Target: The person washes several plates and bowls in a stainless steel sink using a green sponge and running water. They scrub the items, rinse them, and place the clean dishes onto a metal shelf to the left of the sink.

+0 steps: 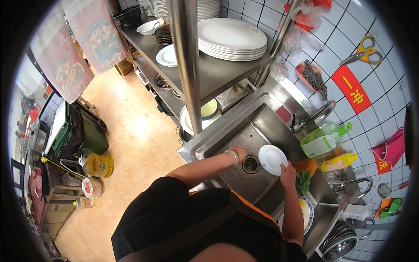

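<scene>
My right hand grips the near rim of a small white plate, held tilted over the stainless steel sink basin. Low in the basin, left of the round drain, is my left hand, with a pale bracelet at its wrist. Its fingers are mostly hidden, so whether it holds something cannot be told. Close to my right hand, an orange cloth and a green cloth hang over the divider between the basins. A blue-patterned plate lies in the second basin, partly behind my right forearm.
A faucet, a green soap bottle and a yellow bottle line the sink's wall side. A steel post rises before a shelf bearing large stacked plates. Several steel bowls sit at lower right.
</scene>
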`<move>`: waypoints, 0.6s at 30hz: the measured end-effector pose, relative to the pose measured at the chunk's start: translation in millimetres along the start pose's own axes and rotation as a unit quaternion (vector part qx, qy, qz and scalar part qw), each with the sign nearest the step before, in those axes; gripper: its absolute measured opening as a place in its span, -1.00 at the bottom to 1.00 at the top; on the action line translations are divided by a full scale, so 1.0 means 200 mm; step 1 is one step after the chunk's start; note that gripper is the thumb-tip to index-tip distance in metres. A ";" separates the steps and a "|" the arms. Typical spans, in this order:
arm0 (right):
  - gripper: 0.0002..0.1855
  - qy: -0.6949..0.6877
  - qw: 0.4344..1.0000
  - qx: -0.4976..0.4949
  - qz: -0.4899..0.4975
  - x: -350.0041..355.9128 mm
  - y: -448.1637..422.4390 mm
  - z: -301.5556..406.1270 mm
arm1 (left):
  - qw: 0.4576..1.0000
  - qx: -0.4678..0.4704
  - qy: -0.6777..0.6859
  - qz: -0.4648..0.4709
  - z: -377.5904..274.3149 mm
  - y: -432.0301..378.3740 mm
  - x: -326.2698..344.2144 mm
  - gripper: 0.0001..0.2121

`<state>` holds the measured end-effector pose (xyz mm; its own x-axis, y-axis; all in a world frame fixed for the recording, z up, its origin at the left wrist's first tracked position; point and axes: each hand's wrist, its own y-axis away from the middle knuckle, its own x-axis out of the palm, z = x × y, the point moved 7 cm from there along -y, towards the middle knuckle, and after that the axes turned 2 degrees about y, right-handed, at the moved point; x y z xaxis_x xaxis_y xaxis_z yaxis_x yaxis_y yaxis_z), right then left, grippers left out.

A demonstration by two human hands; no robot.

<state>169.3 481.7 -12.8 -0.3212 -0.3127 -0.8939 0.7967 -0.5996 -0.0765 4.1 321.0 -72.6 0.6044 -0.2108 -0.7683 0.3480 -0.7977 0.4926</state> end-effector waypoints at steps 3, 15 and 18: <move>-0.68 -0.042 0.998 0.023 -0.044 -0.12 -0.01 0.05 | 0.983 0.001 -0.123 0.135 0.15 0.01 0.25 -0.63; -0.60 -0.738 0.671 0.062 0.040 -0.39 -0.54 1.25 | 0.981 0.163 -0.025 0.103 0.10 0.41 0.19 -0.56; -0.61 -0.756 0.636 0.015 0.153 -0.26 -0.78 1.65 | 0.978 0.195 0.008 0.070 0.19 0.47 0.16 -0.56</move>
<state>-106.6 348.4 190.0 -0.2960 -0.7558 0.5840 0.9378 -0.3461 0.0274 29.7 218.7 -67.1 0.6393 -0.3264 -0.6963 -0.0372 -0.9176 0.3959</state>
